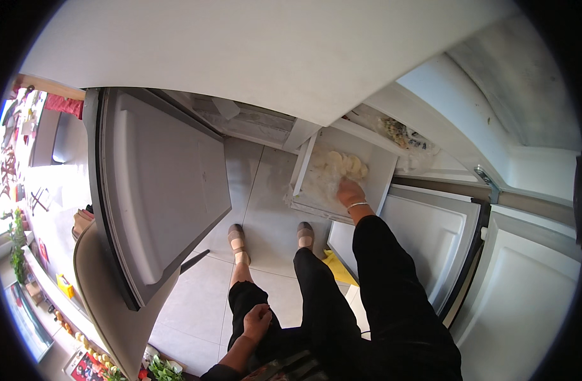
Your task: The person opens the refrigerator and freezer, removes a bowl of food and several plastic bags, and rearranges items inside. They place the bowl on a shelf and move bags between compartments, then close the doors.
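A pulled-out white freezer drawer (pixel 298 164) holds a clear plastic bag (pixel 322 178) with pale, round, flat pieces of food (pixel 350 164) inside. My right hand (pixel 352 193), a bracelet at its wrist, reaches into the drawer and touches the bag near these pieces; its fingertips are partly hidden, so its grip on the bag cannot be told. My left hand (pixel 257 321) rests on my left thigh with its fingers curled, and nothing shows in it.
Fridge doors stand wide at the left (pixel 172 185) and right (pixel 424 238). Behind the drawer, a compartment (pixel 453 164) holds bagged food (pixel 400 133). A beige chair back (pixel 105 295) is at lower left. A yellow cloth or bag (pixel 338 267) lies near my right foot.
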Demonstrator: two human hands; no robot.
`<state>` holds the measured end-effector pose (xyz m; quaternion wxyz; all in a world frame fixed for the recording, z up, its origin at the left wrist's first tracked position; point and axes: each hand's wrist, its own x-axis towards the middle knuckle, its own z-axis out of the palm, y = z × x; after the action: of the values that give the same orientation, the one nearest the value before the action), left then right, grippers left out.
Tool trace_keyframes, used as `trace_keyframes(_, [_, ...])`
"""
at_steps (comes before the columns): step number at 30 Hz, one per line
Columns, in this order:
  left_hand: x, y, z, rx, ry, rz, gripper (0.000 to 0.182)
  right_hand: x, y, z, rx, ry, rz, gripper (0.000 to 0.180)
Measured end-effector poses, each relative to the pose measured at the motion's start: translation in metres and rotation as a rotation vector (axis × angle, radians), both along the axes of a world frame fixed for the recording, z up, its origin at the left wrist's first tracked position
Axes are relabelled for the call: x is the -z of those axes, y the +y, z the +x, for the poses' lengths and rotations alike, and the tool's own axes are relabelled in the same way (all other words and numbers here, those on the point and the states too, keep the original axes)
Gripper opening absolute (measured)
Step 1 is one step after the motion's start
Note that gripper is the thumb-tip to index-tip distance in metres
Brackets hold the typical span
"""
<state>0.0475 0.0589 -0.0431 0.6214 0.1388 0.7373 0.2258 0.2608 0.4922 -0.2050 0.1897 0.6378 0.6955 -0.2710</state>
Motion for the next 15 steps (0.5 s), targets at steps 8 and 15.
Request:
trace_keyframes(8, [0.003, 0.018, 0.000, 0.053, -0.003, 0.049, 0.022, -0.098, 0.004, 0.022, 0.805, 1.096, 0.264, 0.021])
trace_keyframes(15, [-0.016, 0.059, -0.015, 0.041, -0.052, 0.150, 0.026, -0.196, -0.019, -0.004, 0.694, 1.243, 0.377, 0.019])
